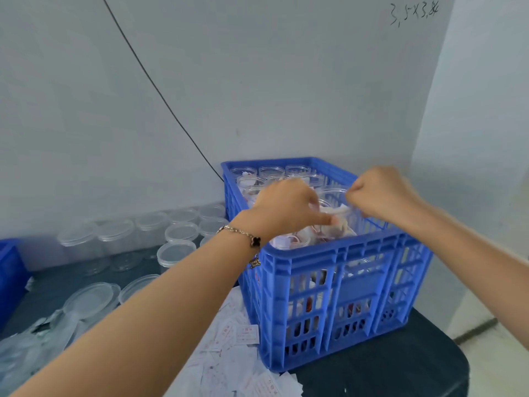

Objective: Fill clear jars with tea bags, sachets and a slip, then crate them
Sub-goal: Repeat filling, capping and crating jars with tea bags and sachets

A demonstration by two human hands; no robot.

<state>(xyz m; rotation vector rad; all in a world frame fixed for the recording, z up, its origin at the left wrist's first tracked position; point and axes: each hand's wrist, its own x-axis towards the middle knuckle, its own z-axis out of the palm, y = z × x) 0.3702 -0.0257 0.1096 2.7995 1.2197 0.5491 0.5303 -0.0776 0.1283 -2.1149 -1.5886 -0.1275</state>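
Two hands work over the blue crate [329, 282] at 3 o'clock on the tabletop [386, 365]: left hand [286, 204] and right hand [380, 193] each pinch sachets [339, 210] above an open jar [333, 196]. Crating seems nearly done; next, tuck them in gently.

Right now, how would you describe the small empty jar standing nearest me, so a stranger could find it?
Start at the blue crate on the dark table. Left of it, clear empty jars stand against the wall. The wanted jar stands at the front of that group, nearest the flat lids, and is shorter than the tall jars behind.
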